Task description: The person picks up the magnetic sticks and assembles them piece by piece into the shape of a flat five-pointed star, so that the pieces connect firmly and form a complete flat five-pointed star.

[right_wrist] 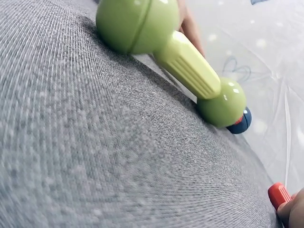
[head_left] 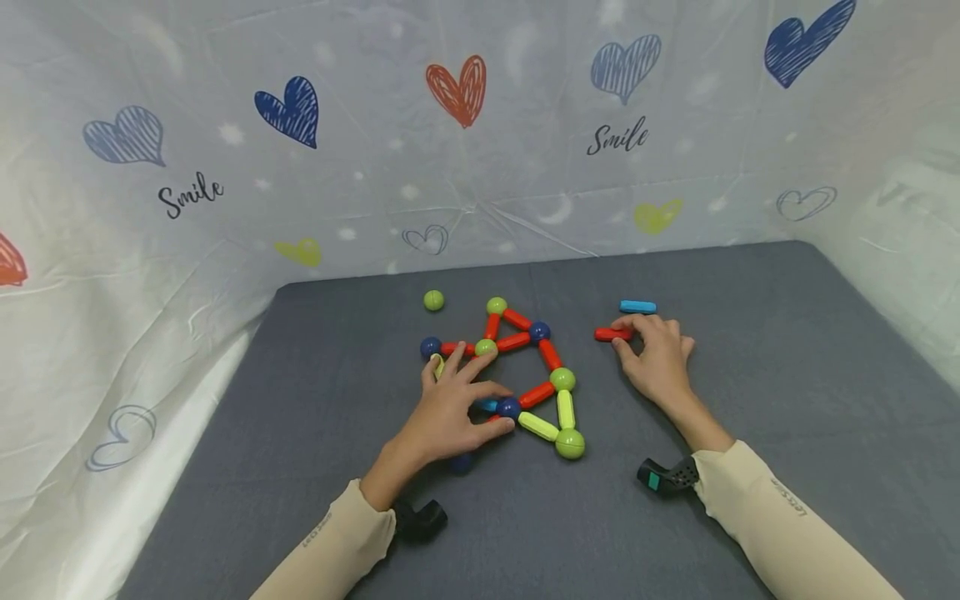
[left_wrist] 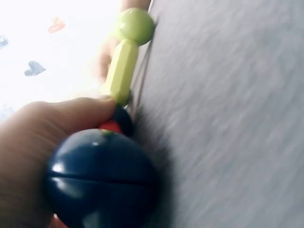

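Note:
A flat figure of magnetic rods and balls lies mid-table in the head view. My left hand (head_left: 450,408) spreads over its left side, thumb and index finger pinching a dark blue ball (head_left: 510,407). Another of its fingers reaches a green ball (head_left: 486,348). Under that hand a light blue rod is partly hidden. Another dark blue ball (left_wrist: 102,180) looms large in the left wrist view. To the figure's right, my right hand (head_left: 660,358) pinches a red rod (head_left: 606,334) between thumb and fingers, low over the table. Yellow rods (head_left: 566,409) join green balls (head_left: 570,443) at the figure's near corner.
Just beyond the right hand lies a loose blue rod (head_left: 637,307). A single green ball (head_left: 433,301) sits at the back left. The grey tabletop (head_left: 787,350) ends at a white curtain (head_left: 525,183) printed with hearts.

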{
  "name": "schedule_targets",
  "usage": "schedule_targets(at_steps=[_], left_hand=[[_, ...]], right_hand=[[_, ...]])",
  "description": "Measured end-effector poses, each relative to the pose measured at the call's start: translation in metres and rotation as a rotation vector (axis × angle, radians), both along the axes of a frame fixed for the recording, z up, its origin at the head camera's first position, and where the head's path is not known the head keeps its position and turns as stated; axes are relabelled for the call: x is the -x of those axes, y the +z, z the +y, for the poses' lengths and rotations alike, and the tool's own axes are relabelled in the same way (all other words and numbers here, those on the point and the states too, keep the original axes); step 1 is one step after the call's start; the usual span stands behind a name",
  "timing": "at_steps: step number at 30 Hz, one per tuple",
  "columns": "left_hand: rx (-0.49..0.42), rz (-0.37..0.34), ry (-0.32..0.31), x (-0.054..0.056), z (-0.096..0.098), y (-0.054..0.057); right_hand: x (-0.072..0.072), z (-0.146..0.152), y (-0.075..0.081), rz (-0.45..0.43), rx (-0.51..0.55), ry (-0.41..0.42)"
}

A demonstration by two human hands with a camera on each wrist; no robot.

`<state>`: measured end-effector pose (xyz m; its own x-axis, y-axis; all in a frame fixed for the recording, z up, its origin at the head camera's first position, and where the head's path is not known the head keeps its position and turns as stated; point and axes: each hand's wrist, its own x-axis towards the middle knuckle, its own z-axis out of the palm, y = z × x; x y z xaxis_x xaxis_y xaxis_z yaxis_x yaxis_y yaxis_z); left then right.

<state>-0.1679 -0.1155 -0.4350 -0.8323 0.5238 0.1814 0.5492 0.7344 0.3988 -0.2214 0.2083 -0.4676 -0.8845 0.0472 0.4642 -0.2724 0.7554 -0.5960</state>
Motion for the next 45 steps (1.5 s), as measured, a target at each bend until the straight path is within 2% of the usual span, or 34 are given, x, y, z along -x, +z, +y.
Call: schedule_targets(at_steps=[4, 9, 15, 20, 23, 29, 34, 39, 45], left_hand=[[0.038, -0.036, -0.022, 0.003, -0.008, 0.005], [0.07, -0.021, 0.002, 0.005, -0.011, 0.008], [0.088, 0.082, 0.089, -0.001, 0.0, 0.002], [0.122, 0.189, 0.16, -0.01, 0.011, -0.003], [0.146, 0.214, 0.176, -0.014, 0.015, -0.003], [0.177, 0.205, 0.153, -0.012, 0.013, -0.004], [0.195, 0.195, 0.113, -0.008, 0.01, -0.003], [0.207, 0.181, 0.084, -0.004, 0.007, -0.004], [0.212, 0.18, 0.075, -0.002, 0.005, -0.006]], right_hand=[[0.0, 0.0, -0.001, 0.013, 0.0, 0.011], [0.001, 0.0, -0.002, 0.039, -0.009, 0.064], [0.001, -0.003, -0.002, 0.043, -0.028, 0.211], [0.001, -0.004, -0.002, 0.045, -0.075, 0.26], [0.0, -0.004, -0.002, 0.026, -0.108, 0.298], [-0.002, -0.006, -0.001, -0.013, -0.081, 0.456], [-0.004, -0.007, 0.0, -0.017, -0.04, 0.545], [-0.007, -0.009, 0.003, -0.066, 0.008, 0.599], [-0.006, -0.009, 0.002, -0.079, 0.031, 0.601]])
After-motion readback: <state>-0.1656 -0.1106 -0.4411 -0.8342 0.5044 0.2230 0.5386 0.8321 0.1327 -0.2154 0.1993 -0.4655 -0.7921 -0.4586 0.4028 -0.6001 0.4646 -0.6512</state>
